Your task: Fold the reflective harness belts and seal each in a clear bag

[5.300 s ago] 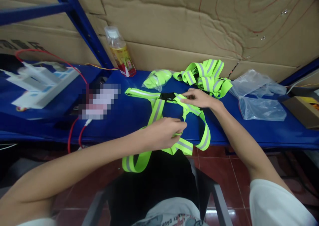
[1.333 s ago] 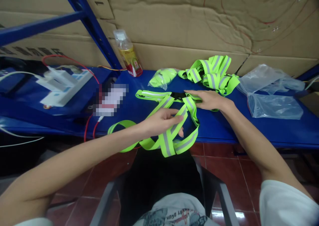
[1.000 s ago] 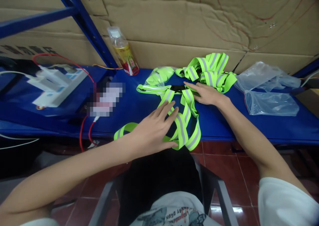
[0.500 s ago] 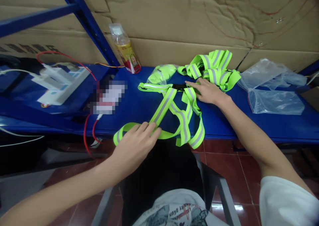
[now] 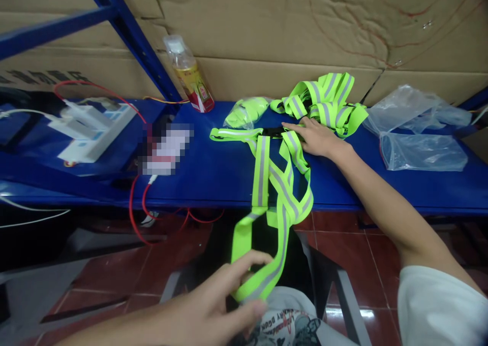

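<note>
A neon-yellow reflective strap vest (image 5: 261, 168) lies on the blue table (image 5: 206, 176), and its loops hang over the front edge toward my lap. My left hand (image 5: 221, 308) is low, below the table edge, with thumb and fingers closing on the lowest hanging loop. My right hand (image 5: 318, 138) lies flat with stretched fingers on the vest's upper straps, beside its black buckle (image 5: 271, 131). Just behind that hand sits a pile of more reflective vests (image 5: 324, 102).
A bagged vest (image 5: 247, 111) and a plastic bottle (image 5: 187, 74) stand at the back against cardboard. Clear plastic bags (image 5: 419, 150) lie at right. A white power strip (image 5: 89, 130) with red cable (image 5: 137, 209) sits at left. A chair frame (image 5: 343, 295) is under me.
My left hand slid off the table toward my lap, pulling the vest's lower loops straight down over the edge. My right hand stayed pressed on the upper straps.
</note>
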A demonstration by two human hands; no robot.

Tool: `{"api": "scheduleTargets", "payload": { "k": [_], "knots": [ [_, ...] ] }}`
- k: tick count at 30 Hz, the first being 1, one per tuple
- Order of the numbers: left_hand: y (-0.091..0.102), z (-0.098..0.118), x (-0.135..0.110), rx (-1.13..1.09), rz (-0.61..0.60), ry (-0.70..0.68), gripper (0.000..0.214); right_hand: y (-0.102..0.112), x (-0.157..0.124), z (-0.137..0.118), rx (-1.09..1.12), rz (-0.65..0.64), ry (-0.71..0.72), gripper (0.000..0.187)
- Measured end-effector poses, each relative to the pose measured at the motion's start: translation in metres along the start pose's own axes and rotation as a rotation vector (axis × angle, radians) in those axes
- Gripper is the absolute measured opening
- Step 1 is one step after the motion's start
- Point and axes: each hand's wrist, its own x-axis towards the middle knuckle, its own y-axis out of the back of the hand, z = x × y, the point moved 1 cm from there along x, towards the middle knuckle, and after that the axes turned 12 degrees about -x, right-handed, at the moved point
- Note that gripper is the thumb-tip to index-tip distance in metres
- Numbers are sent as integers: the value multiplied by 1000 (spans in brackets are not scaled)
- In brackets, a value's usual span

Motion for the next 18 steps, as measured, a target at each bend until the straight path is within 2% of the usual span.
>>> {"api": "scheduleTargets", "payload": {
  "k": [2,3,4,6,10,12,15,18],
  "knots": [
    [-4,-23,11,-516,-60,59,46,0,0,-1,6,2,-10,68],
    [-3,-30,16,-635,-5,51,39,0,0,-1,7,5,-10,68],
    [-2,-33,19,-653,31,2,36,0,0,-1,5,7,-6,68],
    [4,-29,21,-402,78,-94,35,0,0,0,-2,12,7,68],
    [11,-10,15,592,26,-224,31,-2,0,2,-5,20,18,69],
    [11,-7,15,979,-49,-356,30,-3,0,2,-4,22,11,69],
    [11,-4,17,1322,-96,-565,49,-3,0,2,0,10,6,68],
    [16,10,16,1445,12,-690,60,-2,0,1,-1,4,4,68]
  ]
}}
